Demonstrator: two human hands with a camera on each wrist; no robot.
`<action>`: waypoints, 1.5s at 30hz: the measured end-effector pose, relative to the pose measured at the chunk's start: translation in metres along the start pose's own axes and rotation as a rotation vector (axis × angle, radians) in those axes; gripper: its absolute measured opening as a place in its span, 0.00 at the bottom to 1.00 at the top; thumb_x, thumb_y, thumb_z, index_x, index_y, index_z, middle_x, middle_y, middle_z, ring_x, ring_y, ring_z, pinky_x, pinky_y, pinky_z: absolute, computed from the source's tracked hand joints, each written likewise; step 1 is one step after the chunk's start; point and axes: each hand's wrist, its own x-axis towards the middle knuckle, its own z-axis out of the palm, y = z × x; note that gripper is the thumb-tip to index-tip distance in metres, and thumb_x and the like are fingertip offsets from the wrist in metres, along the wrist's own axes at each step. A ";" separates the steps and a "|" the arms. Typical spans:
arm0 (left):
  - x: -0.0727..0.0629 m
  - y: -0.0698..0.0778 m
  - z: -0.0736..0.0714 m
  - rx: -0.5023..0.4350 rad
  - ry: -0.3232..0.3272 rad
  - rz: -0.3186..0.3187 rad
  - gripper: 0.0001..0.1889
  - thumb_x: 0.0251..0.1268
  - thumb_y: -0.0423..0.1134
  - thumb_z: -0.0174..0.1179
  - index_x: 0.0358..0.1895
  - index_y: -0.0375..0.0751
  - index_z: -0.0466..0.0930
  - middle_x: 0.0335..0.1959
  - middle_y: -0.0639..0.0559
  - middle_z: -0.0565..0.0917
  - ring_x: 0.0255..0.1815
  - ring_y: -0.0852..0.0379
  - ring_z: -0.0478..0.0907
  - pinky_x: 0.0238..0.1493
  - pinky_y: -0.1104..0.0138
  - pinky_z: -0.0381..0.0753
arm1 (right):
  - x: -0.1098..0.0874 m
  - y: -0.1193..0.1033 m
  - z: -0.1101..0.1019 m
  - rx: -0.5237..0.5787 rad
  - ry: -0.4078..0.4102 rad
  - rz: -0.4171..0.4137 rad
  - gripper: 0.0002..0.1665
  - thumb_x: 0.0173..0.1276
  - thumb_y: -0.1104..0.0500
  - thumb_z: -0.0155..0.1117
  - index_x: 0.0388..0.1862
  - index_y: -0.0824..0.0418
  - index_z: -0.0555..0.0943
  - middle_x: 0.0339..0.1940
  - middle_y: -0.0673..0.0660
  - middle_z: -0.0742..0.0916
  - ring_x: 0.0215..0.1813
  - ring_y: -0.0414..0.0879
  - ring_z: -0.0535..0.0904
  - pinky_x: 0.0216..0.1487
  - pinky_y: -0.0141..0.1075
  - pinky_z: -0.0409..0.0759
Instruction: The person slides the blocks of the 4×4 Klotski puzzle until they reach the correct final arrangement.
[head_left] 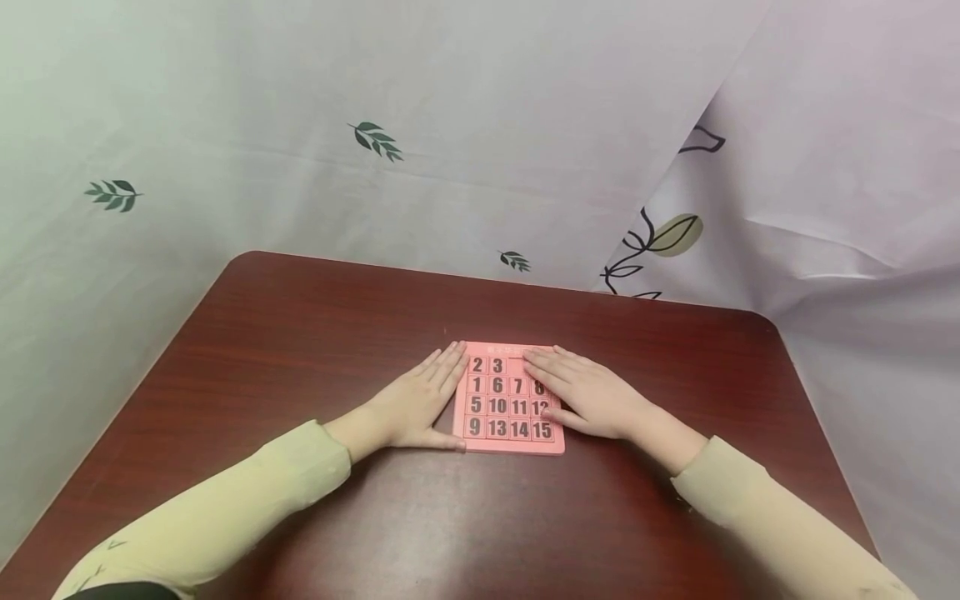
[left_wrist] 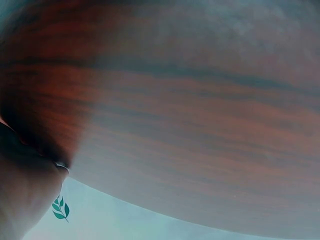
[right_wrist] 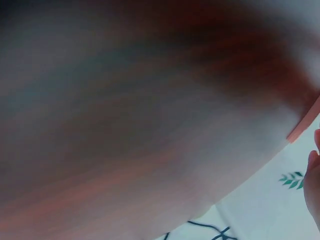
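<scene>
A pink sliding number puzzle (head_left: 508, 407) lies flat on the table, its black-numbered tiles facing up. Along its left edge rests my left hand (head_left: 418, 404), fingers straight and the thumb stretched toward the near left corner. My right hand (head_left: 592, 396) lies over the upper right part, with straight fingers covering the end of the top row and the thumb at tile 12. Beside tile 3 a tile space shows no number. In the left wrist view part of the left hand (left_wrist: 27, 190) fills the lower left corner. The right wrist view catches the puzzle's edge (right_wrist: 305, 121) at the far right.
The dark red-brown wooden table (head_left: 337, 308) has rounded far corners. Behind it and along its sides hangs a pale curtain (head_left: 450, 108) printed with green leaves. A second curtain panel (head_left: 847, 167) with line-drawn plants overlaps at the right.
</scene>
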 end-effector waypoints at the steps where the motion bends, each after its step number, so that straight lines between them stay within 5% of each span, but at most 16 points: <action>1: 0.000 0.000 0.000 0.000 -0.001 -0.001 0.68 0.61 0.82 0.55 0.84 0.25 0.47 0.87 0.29 0.46 0.90 0.37 0.46 0.89 0.51 0.53 | 0.004 -0.002 0.000 -0.001 0.001 -0.007 0.45 0.77 0.39 0.63 0.84 0.60 0.66 0.85 0.57 0.70 0.86 0.53 0.64 0.86 0.53 0.64; 12: 0.001 -0.001 -0.001 -0.006 -0.015 -0.001 0.67 0.62 0.81 0.55 0.84 0.26 0.47 0.88 0.29 0.45 0.90 0.37 0.44 0.90 0.51 0.51 | 0.040 -0.017 0.001 0.008 -0.076 -0.035 0.45 0.80 0.37 0.57 0.86 0.59 0.62 0.87 0.56 0.67 0.88 0.50 0.60 0.88 0.48 0.60; 27: -0.002 -0.004 -0.003 -0.001 -0.013 -0.002 0.68 0.62 0.81 0.55 0.85 0.26 0.47 0.88 0.29 0.45 0.90 0.37 0.44 0.90 0.51 0.51 | 0.018 -0.007 0.003 0.018 -0.038 0.028 0.44 0.79 0.38 0.60 0.84 0.59 0.66 0.85 0.57 0.70 0.86 0.50 0.64 0.88 0.49 0.61; 45: -0.002 0.001 -0.003 -0.016 -0.026 0.001 0.66 0.64 0.81 0.54 0.85 0.26 0.45 0.88 0.30 0.44 0.90 0.37 0.44 0.90 0.50 0.51 | 0.059 -0.030 0.004 0.028 -0.092 -0.075 0.44 0.81 0.40 0.56 0.85 0.63 0.62 0.87 0.60 0.67 0.88 0.52 0.61 0.89 0.49 0.58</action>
